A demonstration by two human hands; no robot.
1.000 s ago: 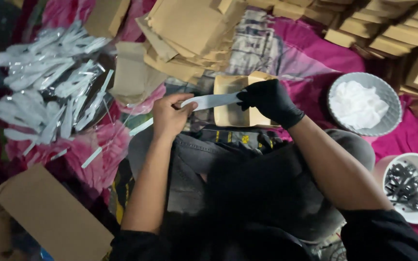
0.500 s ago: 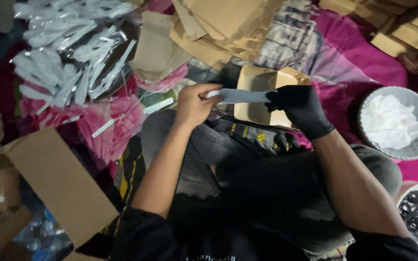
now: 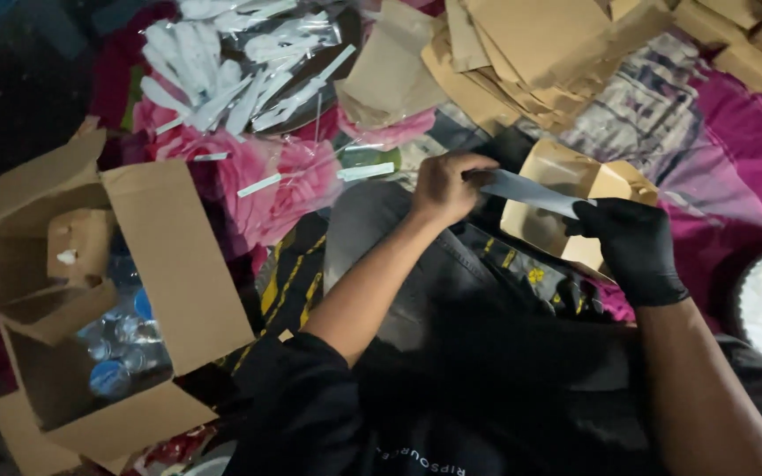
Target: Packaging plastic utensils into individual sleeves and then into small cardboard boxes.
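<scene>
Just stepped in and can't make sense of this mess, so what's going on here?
A seated person holds a slim pale packet between both hands: the bare left hand pinches one end, the black-gloved right hand the other, over a small brown carton on the lap. More packets are piled ahead, flat cardboard pieces lie stacked beyond, and an open cardboard box sits to the left.

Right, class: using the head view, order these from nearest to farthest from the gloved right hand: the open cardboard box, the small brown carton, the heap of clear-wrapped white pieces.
Measured from the right hand:
1. Small brown carton, touching it, just behind.
2. Heap of clear-wrapped white pieces, upper left.
3. Open cardboard box, far left.
</scene>
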